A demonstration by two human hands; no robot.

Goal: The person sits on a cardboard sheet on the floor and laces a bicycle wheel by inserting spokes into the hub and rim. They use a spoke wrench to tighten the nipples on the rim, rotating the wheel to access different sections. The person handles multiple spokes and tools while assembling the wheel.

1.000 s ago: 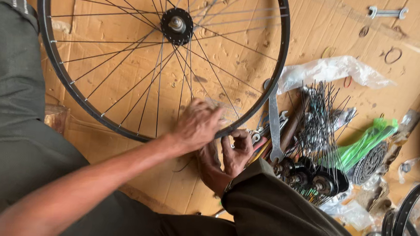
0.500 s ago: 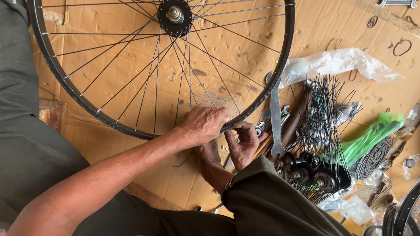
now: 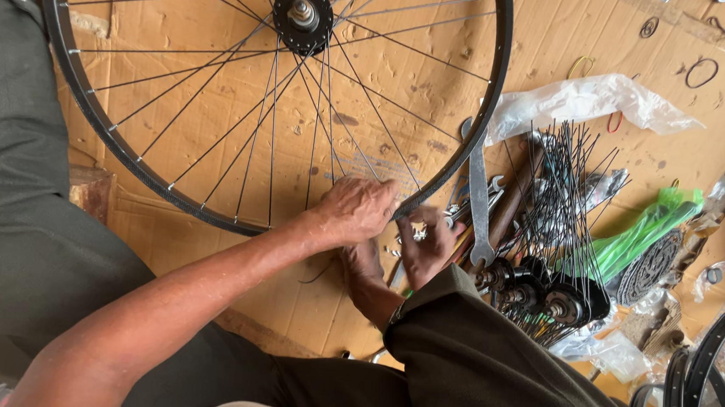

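Note:
A black bicycle wheel rim [image 3: 112, 139] with thin spokes and a black hub [image 3: 303, 14] lies over the cardboard floor [image 3: 439, 81]. My left hand [image 3: 360, 208] rests on the rim's lower right edge, fingers curled over it where a spoke meets the rim. My right hand [image 3: 427, 249] sits just below and to the right, fingertips pinched together against the rim on something small and metallic; I cannot make out what it is. Small shiny bits lie on the cardboard between my hands.
Right of my hands lie a flat wrench [image 3: 478, 205], a bundle of loose spokes [image 3: 561, 192], several black hubs [image 3: 543, 297], a clear plastic bag [image 3: 591, 100], green strips [image 3: 643, 236] and a sprocket. Another rim [image 3: 713, 360] stands at the lower right. My knees fill the bottom.
Both hands have shifted a little to the right along the rim's lower edge. The hub sits slightly higher in view. The grip looks unchanged.

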